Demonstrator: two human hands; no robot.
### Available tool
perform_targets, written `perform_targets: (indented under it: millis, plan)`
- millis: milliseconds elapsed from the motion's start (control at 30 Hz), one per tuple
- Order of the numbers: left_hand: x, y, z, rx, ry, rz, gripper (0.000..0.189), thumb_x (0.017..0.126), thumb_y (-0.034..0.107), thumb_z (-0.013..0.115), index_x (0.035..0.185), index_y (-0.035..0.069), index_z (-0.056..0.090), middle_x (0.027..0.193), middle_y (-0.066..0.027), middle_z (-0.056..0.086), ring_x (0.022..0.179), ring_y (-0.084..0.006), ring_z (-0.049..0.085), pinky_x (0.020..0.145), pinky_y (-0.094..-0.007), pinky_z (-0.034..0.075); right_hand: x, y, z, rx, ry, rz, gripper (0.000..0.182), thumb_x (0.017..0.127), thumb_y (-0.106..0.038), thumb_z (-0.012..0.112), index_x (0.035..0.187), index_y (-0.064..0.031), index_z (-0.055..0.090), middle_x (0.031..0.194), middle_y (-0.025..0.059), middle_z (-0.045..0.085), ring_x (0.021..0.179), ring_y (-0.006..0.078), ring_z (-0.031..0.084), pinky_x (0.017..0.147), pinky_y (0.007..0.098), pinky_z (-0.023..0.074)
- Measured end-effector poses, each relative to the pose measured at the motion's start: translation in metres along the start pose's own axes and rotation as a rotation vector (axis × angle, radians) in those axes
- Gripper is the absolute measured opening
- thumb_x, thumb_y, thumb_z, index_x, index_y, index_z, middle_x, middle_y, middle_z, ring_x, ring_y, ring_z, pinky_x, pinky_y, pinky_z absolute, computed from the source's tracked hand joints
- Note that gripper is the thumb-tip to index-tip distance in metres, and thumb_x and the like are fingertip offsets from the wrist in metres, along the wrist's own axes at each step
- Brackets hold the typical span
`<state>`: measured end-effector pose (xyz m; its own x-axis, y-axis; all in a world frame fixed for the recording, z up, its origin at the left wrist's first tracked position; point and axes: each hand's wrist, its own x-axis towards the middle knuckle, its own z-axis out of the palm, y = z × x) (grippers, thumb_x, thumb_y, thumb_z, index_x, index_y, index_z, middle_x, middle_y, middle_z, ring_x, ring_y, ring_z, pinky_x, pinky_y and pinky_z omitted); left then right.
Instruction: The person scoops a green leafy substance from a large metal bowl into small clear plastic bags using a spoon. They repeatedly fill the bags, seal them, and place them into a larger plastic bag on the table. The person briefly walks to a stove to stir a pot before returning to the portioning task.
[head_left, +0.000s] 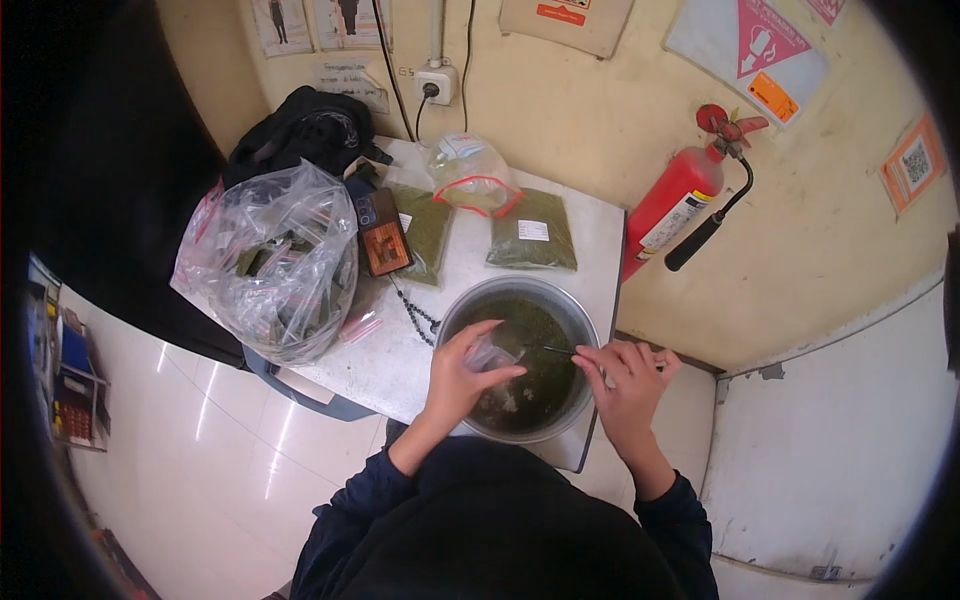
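A round metal pot (587, 319) stands at the table's near right corner, with a layer of dry green flakes (538, 397) inside. Over its left side, my left hand (459, 369) holds a small clear plastic bag (489, 355) between thumb and fingers. My right hand (626, 375), at the pot's right rim, pinches the thin dark handle (556, 349) of a utensil, probably a spoon. Its tip points left toward the small bag's mouth. What the tip carries is too blurred to tell.
On the white table (600, 225) are two flat packs of green flakes (531, 229), an open clear bag (471, 176), a phone (386, 232) and a bead string (415, 311). A large plastic bag (277, 262) fills the left side. A red fire extinguisher (679, 187) hangs at right.
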<state>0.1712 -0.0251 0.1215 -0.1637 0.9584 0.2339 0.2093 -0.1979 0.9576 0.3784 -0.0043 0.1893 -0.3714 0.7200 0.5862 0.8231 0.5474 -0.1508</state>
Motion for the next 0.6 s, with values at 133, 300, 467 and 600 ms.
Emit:
perform_targets:
  millis: [133,300,467,600]
  plan:
    - [0.001,-0.005,0.005,-0.119,-0.017,-0.025,0.052,0.064,0.011,0.081,0.108,-0.003,0.057,0.099,-0.0106,0.064,0.090,-0.0155,0.060,0.081,-0.0278,0.046,-0.005,-0.006,0.001,-0.141,0.100,-0.082,0.017,0.071,-0.024,0.071,0.088,-0.0248,0.069,0.079,-0.0089,0.056,0.074,0.0092,0.049,0.077,0.0353,0.0229]
    - [0.000,-0.007,0.007,-0.238,-0.024,-0.061,0.055,0.064,0.009,0.081,0.111,-0.002,0.056,0.104,-0.0105,0.062,0.095,-0.0144,0.058,0.084,-0.0272,0.045,-0.004,-0.004,-0.005,-0.174,0.173,-0.042,0.018,0.070,-0.023,0.073,0.088,-0.0253,0.070,0.080,-0.0085,0.057,0.078,0.0088,0.050,0.079,0.0356,0.0228]
    - [-0.001,-0.003,0.006,-0.242,-0.040,-0.047,0.064,0.062,0.007,0.081,0.118,-0.003,0.052,0.115,-0.0103,0.057,0.105,-0.0151,0.053,0.091,-0.0275,0.042,0.006,-0.004,-0.012,-0.036,0.056,0.137,0.014,0.072,-0.027,0.071,0.085,-0.0241,0.069,0.092,-0.0057,0.058,0.088,0.0123,0.051,0.085,0.0388,0.0240]
    - [-0.003,-0.010,0.014,-0.095,0.012,0.071,0.068,0.057,0.013,0.084,0.117,0.001,0.054,0.111,-0.0113,0.060,0.102,-0.0193,0.058,0.087,-0.0296,0.045,0.017,-0.036,0.003,0.224,-0.091,0.049,0.013,0.071,-0.027,0.071,0.084,-0.0235,0.070,0.098,-0.0028,0.057,0.095,0.0165,0.050,0.090,0.0391,0.0244]
